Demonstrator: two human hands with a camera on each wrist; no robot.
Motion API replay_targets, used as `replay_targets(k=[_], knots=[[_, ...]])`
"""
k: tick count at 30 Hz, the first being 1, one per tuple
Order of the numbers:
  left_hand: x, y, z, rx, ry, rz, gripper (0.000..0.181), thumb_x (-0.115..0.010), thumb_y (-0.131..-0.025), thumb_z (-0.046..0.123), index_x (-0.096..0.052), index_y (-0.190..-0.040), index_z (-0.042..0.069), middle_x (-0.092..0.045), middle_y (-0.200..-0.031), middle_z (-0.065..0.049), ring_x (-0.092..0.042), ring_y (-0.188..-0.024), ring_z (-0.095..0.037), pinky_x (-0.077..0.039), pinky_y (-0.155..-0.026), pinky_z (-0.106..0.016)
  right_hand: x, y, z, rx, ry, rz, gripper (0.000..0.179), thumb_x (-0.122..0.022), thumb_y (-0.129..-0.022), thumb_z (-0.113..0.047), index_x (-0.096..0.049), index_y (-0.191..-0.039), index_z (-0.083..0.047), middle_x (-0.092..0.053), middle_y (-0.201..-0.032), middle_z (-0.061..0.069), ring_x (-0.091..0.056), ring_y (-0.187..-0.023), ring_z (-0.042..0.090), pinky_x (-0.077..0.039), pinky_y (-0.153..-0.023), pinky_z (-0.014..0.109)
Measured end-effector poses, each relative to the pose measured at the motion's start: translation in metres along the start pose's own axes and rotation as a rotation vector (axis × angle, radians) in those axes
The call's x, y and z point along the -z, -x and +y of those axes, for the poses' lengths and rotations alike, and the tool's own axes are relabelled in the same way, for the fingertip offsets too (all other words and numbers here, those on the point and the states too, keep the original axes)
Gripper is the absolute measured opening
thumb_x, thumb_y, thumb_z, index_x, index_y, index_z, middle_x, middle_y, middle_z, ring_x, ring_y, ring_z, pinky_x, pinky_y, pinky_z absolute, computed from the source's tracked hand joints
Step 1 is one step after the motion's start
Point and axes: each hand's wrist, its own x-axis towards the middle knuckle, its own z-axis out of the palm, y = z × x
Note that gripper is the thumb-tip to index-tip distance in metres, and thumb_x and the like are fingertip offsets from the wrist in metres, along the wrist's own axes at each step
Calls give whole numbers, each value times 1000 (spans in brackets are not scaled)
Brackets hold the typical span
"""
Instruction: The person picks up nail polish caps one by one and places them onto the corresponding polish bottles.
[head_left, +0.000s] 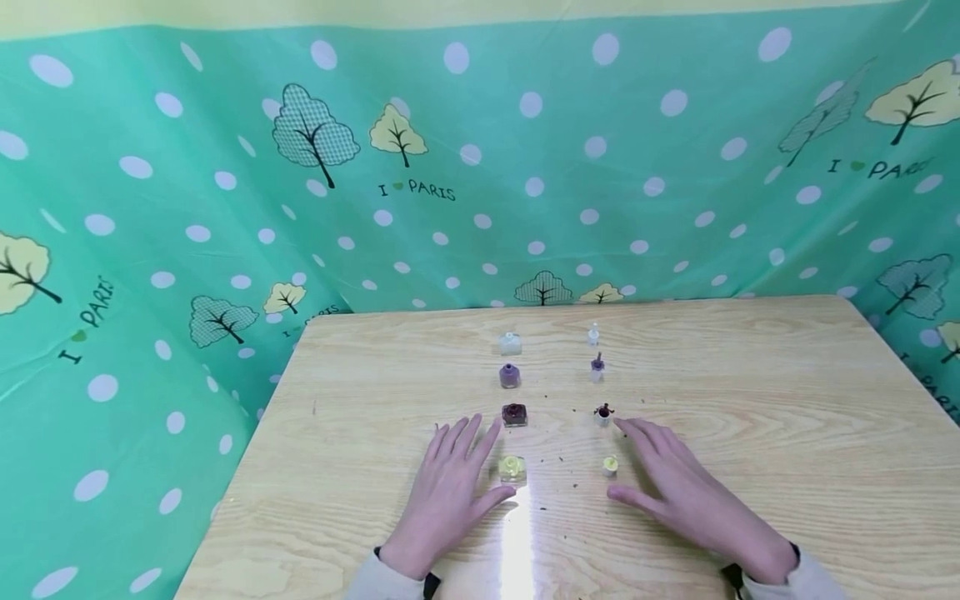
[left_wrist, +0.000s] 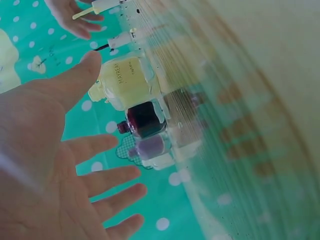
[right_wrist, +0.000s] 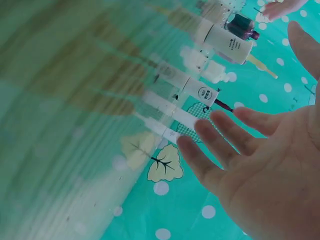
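Fingers apart, the empty left hand [head_left: 448, 492] and right hand [head_left: 678, 487] flank a squarish yellow glass bottle [head_left: 513, 470] and white cylindrical cap [head_left: 610, 468], stood brush-up probably to spare the wooden bench [head_left: 750, 375].

Left wrist view: clear bottle [left_wrist: 162, 161] partly hidden behind purple bottle [left_wrist: 151, 146], below centre; right hand [left_wrist: 65, 15] cut off, upper left. Right wrist view: white cap [right_wrist: 227, 44], upper right, print too small to read. Head view: dark specks [head_left: 575, 485], lower centre, too small to identify.

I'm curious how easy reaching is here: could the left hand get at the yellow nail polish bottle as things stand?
Probably yes: the left hand, holding nothing, is right beside the yellow nail polish bottle, and nothing appears to stand between them.
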Motion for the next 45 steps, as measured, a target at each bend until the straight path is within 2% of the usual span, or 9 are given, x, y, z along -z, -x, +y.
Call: replay_targets(k=[8,14,19,27,32,45], knots=[[-1,1,-3,17,120,-29,75,-65,-88,56,-47,-146,12,-55,-141,-12,-50,-131,-31,-36,-114,-50,0,-5,1,-30,-47,-112,73,-63,-91,-54,-46,-142,-4,-54,-136,10,-49,-129,32,-45,-104,55],[-3,0,-4,14,181,-51,72,-69,-86,53,-51,-143,11,-62,-133,-8,-57,-124,-25,-41,-111,-46,1,-9,7,30,-77,-162,68,-63,-92,-53,-51,-138,-4,-56,-134,5,-51,-123,24,-47,-101,49],[-6,-1,-3,6,189,-70,67,-70,-86,50,-57,-137,8,-66,-126,-9,-61,-118,-24,-44,-108,-46,1,-11,13,65,-158,-185,65,-66,-91,-49,-51,-138,-6,-56,-131,2,-50,-120,19,-48,-99,45],[-8,-6,-1,14,223,-66,57,-74,-85,44,-62,-129,9,-70,-118,-6,-64,-110,-22,-49,-102,-44,4,-19,21,98,-247,-262,46,-66,-92,-45,-60,-126,-15,-58,-122,-6,-50,-111,11,-49,-94,33],[-8,-8,0,14,229,-71,49,-74,-86,39,-65,-124,9,-71,-115,-4,-65,-106,-19,-51,-99,-42,5,-25,24,129,-279,-291,38,-65,-93,-43,-63,-121,-18,-59,-116,-8,-48,-105,10,-46,-86,31],[-10,-13,0,-3,272,-74,31,-75,-88,28,-69,-114,12,-72,-107,0,-66,-99,-14,-54,-94,-38,1,-32,28,109,-310,-303,23,-66,-95,-37,-67,-112,-23,-60,-105,-14,-47,-95,8,-44,-76,26]])
